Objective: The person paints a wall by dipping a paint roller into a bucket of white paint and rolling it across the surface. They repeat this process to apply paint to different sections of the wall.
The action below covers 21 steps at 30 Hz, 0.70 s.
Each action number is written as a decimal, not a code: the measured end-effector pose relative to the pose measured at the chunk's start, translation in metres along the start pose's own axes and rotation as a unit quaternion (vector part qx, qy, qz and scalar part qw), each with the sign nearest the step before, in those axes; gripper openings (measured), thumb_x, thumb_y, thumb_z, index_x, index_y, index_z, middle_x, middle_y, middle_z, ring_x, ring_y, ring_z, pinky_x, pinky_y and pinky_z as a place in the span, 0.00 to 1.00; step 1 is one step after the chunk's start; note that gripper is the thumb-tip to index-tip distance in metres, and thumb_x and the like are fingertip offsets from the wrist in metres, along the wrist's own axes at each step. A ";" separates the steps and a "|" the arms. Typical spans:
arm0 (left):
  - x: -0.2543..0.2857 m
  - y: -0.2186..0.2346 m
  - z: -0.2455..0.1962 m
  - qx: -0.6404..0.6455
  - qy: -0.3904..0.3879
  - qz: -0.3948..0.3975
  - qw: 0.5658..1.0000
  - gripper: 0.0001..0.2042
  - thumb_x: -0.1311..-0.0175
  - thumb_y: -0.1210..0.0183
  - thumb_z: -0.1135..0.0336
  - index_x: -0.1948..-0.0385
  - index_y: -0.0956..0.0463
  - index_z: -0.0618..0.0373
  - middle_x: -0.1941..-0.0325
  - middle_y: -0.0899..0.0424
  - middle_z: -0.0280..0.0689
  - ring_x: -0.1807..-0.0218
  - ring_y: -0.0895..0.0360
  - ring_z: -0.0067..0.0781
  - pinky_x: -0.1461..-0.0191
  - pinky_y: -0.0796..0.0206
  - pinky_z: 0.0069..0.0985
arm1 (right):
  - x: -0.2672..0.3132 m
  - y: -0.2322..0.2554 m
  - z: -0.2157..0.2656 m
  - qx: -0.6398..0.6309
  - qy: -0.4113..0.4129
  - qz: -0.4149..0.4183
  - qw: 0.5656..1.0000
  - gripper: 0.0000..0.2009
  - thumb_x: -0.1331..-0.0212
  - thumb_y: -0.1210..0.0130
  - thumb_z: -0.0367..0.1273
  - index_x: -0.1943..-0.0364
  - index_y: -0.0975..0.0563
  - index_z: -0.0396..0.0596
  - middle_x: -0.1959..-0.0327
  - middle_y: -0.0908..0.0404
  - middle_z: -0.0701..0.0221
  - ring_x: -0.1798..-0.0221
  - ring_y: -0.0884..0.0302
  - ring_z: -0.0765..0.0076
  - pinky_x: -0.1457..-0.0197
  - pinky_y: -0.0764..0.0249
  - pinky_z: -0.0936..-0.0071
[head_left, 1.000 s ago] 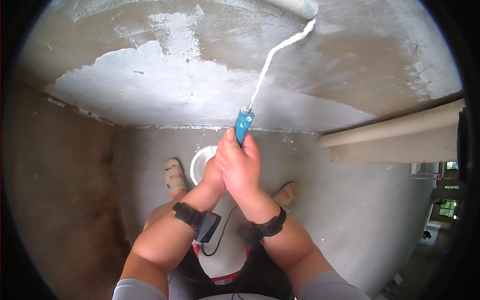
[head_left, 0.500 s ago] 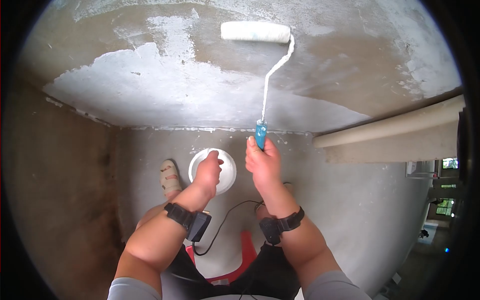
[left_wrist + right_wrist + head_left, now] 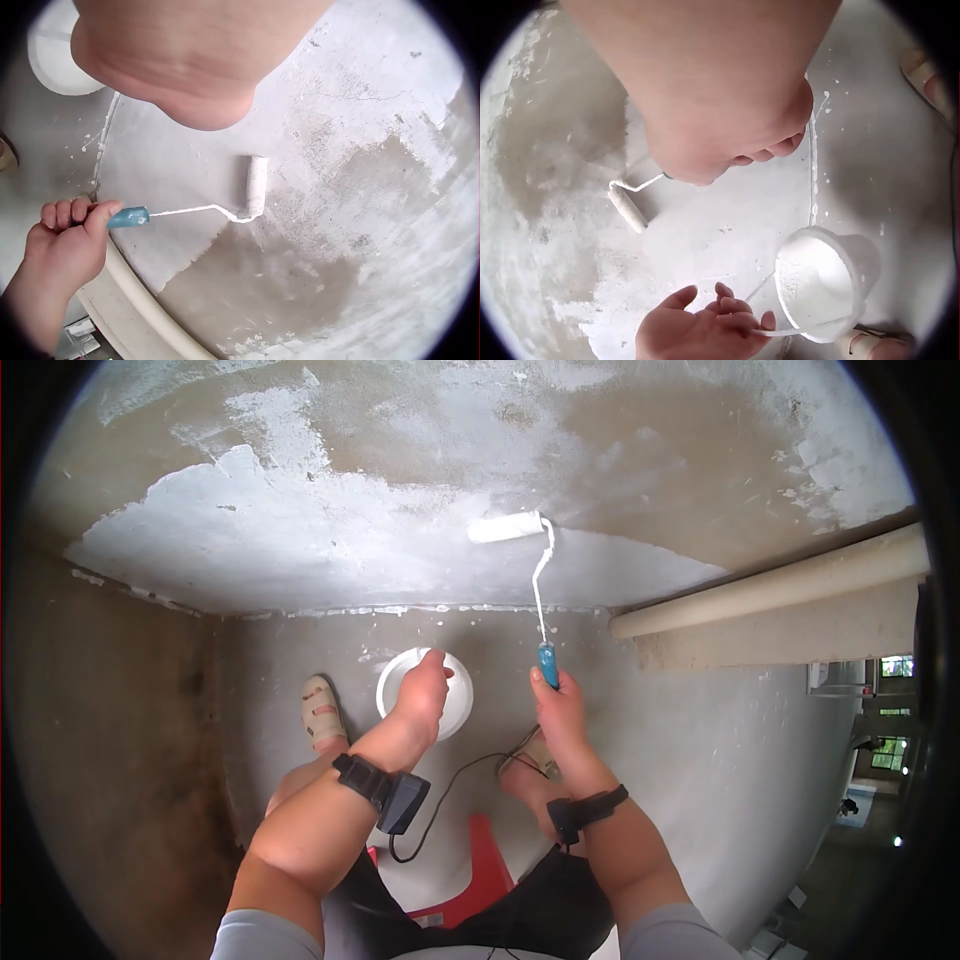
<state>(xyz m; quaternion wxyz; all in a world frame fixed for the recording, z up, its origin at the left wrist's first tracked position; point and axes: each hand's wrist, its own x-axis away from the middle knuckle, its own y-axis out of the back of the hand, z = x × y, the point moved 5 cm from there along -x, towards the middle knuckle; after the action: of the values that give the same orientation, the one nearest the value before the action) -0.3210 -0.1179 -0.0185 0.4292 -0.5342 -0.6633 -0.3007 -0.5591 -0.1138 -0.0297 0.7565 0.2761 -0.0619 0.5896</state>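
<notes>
My right hand [image 3: 562, 712] grips the blue handle [image 3: 548, 665] of a paint roller, thumb along the handle. The roller's white sleeve [image 3: 505, 527] lies against the partly whitened wall [image 3: 300, 550], on a bent frame coated in white. My left hand [image 3: 705, 330], seen palm-side in the right wrist view, has its fingers hooked round the thin white handle [image 3: 810, 330] of a bucket; its thumb stands out. The white bucket [image 3: 458, 710] is below that hand in the head view, with white paint [image 3: 817, 281] inside.
A pale rounded ledge [image 3: 770, 585] runs along the wall's right side. A brown wall [image 3: 120, 740] stands at left. My sandalled feet [image 3: 322, 710] flank the bucket, and a red stool [image 3: 485, 860] is under me. A black cable [image 3: 440, 800] hangs between my wrists.
The right hand has moved right and the roller has come down the wall. My left hand, beside the right one a second ago, has separated from it and is above the bucket.
</notes>
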 end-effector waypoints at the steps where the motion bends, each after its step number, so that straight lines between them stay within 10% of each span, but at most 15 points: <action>1: -0.002 -0.001 0.001 0.006 -0.003 0.005 1.000 0.24 0.30 0.54 0.47 0.52 0.25 0.61 0.51 0.27 0.43 0.65 0.40 0.27 0.57 0.39 0.31 | -0.004 0.005 -0.007 0.000 -0.003 0.001 1.000 0.21 0.37 0.36 0.48 0.70 0.24 0.43 0.80 0.32 0.78 0.75 0.39 0.80 0.72 0.40 0.72; 7: -0.004 -0.010 0.007 0.014 0.006 0.010 1.000 0.24 0.30 0.54 0.47 0.52 0.26 0.61 0.51 0.27 0.44 0.66 0.40 0.27 0.57 0.38 0.32 | -0.001 -0.009 0.019 0.050 0.014 0.022 0.998 0.20 0.36 0.37 0.48 0.72 0.26 0.45 0.80 0.30 0.78 0.76 0.37 0.81 0.73 0.38 0.73; 21: -0.016 0.018 0.012 0.072 -0.096 0.070 0.990 0.23 0.31 0.55 0.43 0.54 0.23 0.52 0.59 0.25 0.34 0.64 0.35 0.25 0.63 0.42 0.28 | 0.077 -0.131 0.186 -0.401 0.097 0.200 0.889 0.14 0.24 0.50 0.38 0.69 0.34 0.49 0.81 0.37 0.79 0.81 0.43 0.83 0.78 0.44 0.80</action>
<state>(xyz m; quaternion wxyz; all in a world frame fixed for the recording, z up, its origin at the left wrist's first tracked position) -0.3061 -0.1102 -0.0396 0.4211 -0.5736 -0.6823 -0.1681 -0.3720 -0.1591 0.1134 0.6712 -0.1275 -0.2734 0.6771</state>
